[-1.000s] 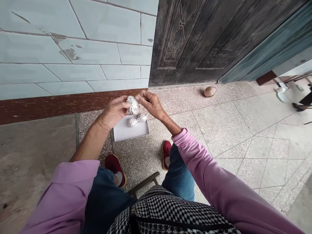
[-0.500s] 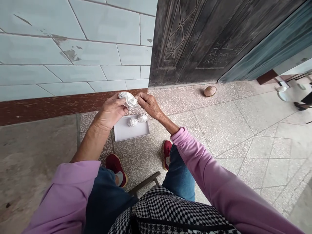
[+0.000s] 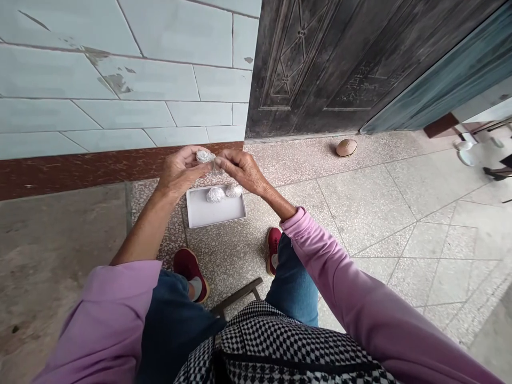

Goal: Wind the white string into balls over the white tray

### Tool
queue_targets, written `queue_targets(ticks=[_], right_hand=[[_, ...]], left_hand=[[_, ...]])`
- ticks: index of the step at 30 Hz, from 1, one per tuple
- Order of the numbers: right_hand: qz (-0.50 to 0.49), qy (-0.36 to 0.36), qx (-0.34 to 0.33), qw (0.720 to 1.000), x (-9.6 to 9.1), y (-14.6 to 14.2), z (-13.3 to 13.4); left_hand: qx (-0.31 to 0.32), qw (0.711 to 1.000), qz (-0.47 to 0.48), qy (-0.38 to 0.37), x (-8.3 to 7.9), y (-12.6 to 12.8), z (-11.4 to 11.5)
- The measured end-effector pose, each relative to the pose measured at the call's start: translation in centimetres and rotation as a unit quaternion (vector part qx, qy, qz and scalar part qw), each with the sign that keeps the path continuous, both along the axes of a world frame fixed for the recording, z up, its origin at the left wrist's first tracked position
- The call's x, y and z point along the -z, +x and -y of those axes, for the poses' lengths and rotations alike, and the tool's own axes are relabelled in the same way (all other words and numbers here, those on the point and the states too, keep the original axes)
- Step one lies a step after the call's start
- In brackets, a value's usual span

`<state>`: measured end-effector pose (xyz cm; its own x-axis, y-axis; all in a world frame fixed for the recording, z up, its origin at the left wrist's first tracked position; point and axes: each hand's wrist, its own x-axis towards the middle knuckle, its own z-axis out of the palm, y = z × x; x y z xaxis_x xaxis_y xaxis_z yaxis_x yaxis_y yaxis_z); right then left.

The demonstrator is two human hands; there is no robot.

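My left hand [image 3: 180,169] is closed around a small white ball of yarn [image 3: 205,156], thumb and fingers on either side of it. Close against it, my right hand [image 3: 241,168] pinches white yarn at the ball's right side; the fingertips of both hands nearly meet. Below them on the floor lies a shallow white tray [image 3: 200,212]. Inside it, along the far side, sit two more white yarn balls, a left one [image 3: 216,195] and a right one [image 3: 234,190], the latter partly near my right hand's outline.
A tiled wall [image 3: 160,80] and a dark carved door [image 3: 304,64] stand ahead. A round brown object [image 3: 346,148] lies by the doorstep. My red shoes [image 3: 191,272] flank the tray, with a wooden stool bar [image 3: 238,296] between my legs. Part of a person's foot [image 3: 498,173] shows far right.
Both hands have shifted slightly, turning the yarn ball so less of it shows. My right hand has come nearer to my left. The view has tilted a little downward.
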<state>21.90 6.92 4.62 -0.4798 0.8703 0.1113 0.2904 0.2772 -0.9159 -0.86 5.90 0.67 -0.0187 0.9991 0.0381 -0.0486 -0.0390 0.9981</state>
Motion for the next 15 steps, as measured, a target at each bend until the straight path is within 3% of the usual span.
queue_targets(ticks=[3,5,10,15], right_hand=[[-0.023,-0.004,0.043,0.999,0.2,0.6,-0.9],[-0.041,-0.004,0.049,0.998,0.8,0.8,-1.3],[-0.047,-0.023,0.024,0.998,2.5,0.6,-1.4],[0.048,-0.024,-0.062,0.997,3.5,-0.9,0.1]], left_hand=[[0.101,0.994,0.027,-0.033,-0.6,0.0,0.8],[0.124,0.989,0.066,-0.041,-1.0,0.1,1.1],[0.085,0.985,0.145,-0.049,-1.7,0.6,1.1],[0.019,0.977,0.206,-0.058,-2.2,0.5,1.1]])
